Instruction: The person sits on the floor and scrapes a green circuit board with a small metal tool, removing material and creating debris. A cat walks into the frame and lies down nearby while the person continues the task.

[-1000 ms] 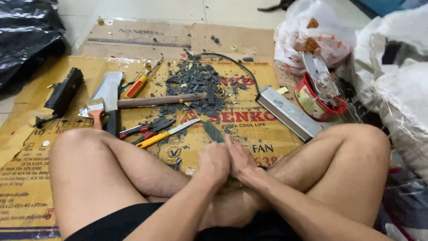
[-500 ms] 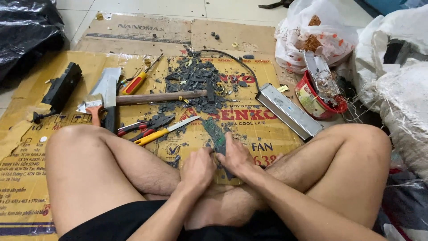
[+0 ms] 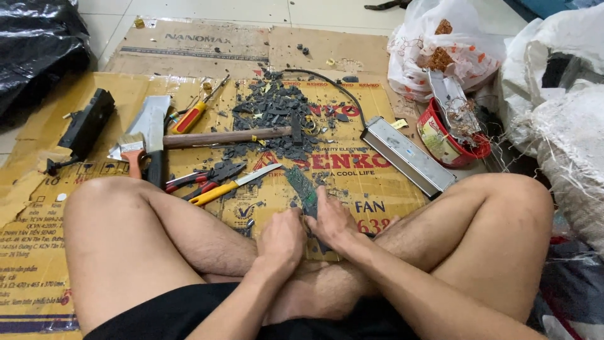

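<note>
Sitting cross-legged on flat cardboard (image 3: 377, 182), with both hands low in the middle of the frame. Holding a dark green circuit board strip (image 3: 302, 187) that runs up and to the left from the hands. Left hand (image 3: 281, 238) curled shut, knuckles up, right at the near end of the strip; cannot tell if its fingers pinch it. Right hand (image 3: 332, 220) laid over the strip's near end, fingers bent down on it, touching the left hand.

Just left of the strip, near the middle: a knife with a yellow handle (image 3: 234, 185), and beside it dark pliers with red grips (image 3: 204, 177). Higher up, a hammer with a long wooden handle (image 3: 229, 136) lying flat, its head in a heap of dark broken bits (image 3: 274, 113). At middle left, a big cleaver (image 3: 150, 123) and a small paintbrush (image 3: 132, 151) touching it. Above those, a screwdriver with a red and yellow handle (image 3: 198, 113). Far left, a black box-shaped part (image 3: 88, 126).

Right of the middle, a long grey metal box (image 3: 408, 157) lying slanted, with a black wire going up from it. At upper right, a red tub (image 3: 453, 135) with metal scraps, and white plastic bags (image 3: 434, 50) behind it.
</note>
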